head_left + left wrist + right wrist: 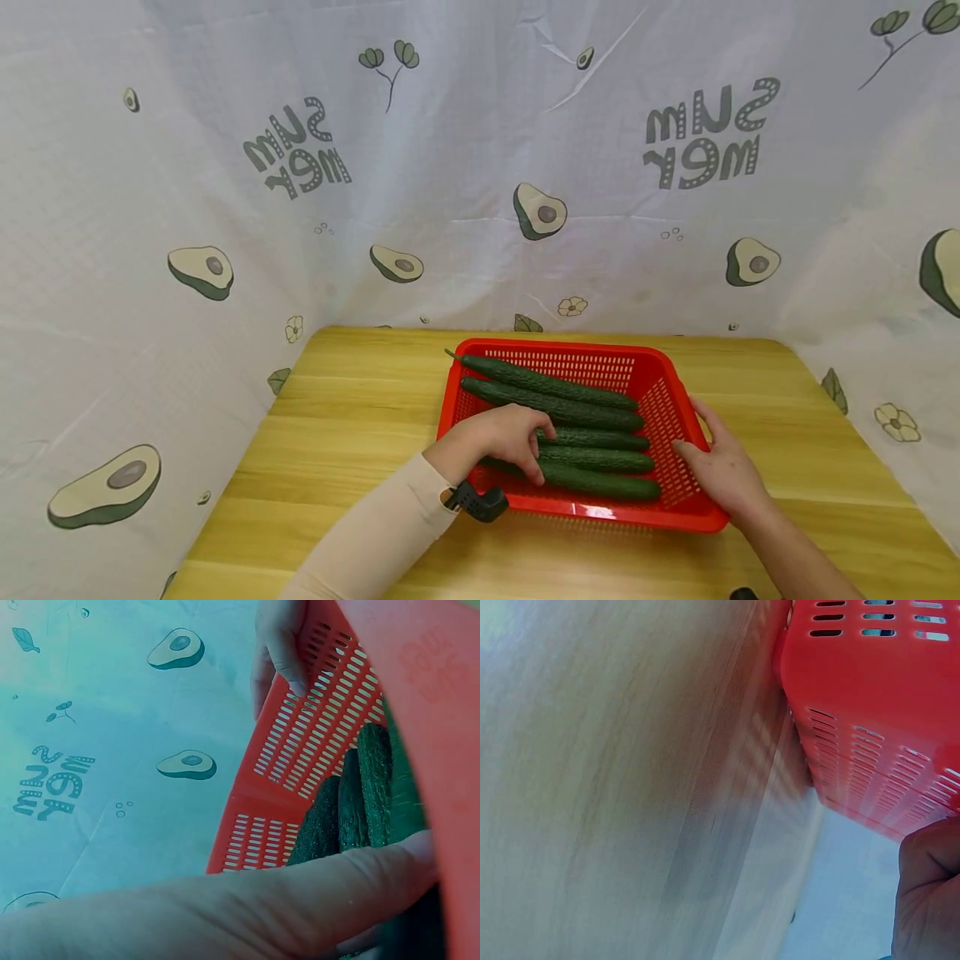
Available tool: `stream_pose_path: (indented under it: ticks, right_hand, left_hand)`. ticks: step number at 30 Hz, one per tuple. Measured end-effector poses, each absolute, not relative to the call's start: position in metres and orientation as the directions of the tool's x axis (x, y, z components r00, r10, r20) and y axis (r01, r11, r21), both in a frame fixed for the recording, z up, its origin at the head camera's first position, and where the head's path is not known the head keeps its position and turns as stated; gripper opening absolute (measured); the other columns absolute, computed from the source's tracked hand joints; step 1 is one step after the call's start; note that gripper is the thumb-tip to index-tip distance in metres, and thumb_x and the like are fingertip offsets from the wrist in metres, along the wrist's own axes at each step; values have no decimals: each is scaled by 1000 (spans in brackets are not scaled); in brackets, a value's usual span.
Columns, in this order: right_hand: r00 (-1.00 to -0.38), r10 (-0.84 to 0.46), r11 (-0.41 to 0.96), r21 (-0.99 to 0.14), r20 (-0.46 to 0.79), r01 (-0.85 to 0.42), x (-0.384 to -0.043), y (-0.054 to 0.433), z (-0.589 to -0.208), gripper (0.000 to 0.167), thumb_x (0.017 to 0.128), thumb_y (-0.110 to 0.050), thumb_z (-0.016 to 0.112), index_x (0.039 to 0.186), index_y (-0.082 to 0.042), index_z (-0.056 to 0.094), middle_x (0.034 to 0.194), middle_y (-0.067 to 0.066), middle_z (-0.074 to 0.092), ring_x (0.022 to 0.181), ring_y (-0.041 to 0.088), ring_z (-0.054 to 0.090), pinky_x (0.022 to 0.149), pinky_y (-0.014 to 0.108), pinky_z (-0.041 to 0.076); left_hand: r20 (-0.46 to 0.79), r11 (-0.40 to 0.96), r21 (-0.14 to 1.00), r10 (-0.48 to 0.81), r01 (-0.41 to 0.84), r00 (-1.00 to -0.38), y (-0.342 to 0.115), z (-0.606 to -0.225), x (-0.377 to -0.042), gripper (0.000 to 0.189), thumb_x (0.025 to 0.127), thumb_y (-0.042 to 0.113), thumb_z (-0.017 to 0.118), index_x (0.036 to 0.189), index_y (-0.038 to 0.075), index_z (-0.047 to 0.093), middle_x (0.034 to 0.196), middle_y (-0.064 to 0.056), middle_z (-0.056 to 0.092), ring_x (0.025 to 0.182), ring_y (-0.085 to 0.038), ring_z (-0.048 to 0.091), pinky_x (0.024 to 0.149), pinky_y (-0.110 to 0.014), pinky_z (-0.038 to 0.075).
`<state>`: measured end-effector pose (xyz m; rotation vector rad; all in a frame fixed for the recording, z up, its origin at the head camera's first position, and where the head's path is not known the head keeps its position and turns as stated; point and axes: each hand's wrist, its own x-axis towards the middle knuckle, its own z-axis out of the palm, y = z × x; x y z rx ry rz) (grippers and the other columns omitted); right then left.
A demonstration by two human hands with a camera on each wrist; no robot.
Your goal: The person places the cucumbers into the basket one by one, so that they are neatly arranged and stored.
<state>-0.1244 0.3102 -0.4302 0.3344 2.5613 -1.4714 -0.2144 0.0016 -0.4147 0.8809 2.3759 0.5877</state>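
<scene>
A red plastic basket (592,505) with slotted walls holds several long dark green cucumbers (600,483), lying side by side. My left hand (502,437) reaches in over the left half of the nearer cucumbers. Its fingers and thumb curl down around them, gripping at the front ones, and hide their left parts. In the left wrist view the thumb lies against a cucumber (375,780) beside the basket's near wall. My right hand (723,471) grips the basket's right rim, thumb on the inner side and fingers outside. The right wrist view shows that hand (930,892) at the basket's outer wall (862,682).
Under the basket is a wood-grain table (337,433). A white cloth (465,167) printed with avocados hangs behind the table and along both sides. A black wrist strap mount (480,502) sits on the left wrist, close above the basket's front rim.
</scene>
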Motion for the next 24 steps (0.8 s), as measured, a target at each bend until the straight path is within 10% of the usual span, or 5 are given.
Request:
stream_pose_path:
  ticks: [16, 24]
  right_hand:
    - [-963, 96, 483, -834, -254, 268, -128, 308, -431, 77, 108, -20, 46, 166, -20, -6, 138, 42, 45, 84, 23, 75, 66, 46, 63]
    - [-965, 87, 497, -828, -249, 259, -130, 309, -431, 77, 108, -20, 45, 165, -19, -7, 136, 44, 46, 83, 24, 75, 66, 46, 63]
  left_hand:
    - [-276, 670, 605, 683, 430, -677, -2, -414, -214, 49, 85, 22, 84, 130, 17, 65, 81, 12, 68, 72, -2, 61, 73, -21, 50]
    - [-51, 632, 605, 638, 484, -769, -13, -402, -213, 37, 96, 29, 74, 130, 18, 67, 69, 9, 60, 58, -5, 53, 61, -21, 46]
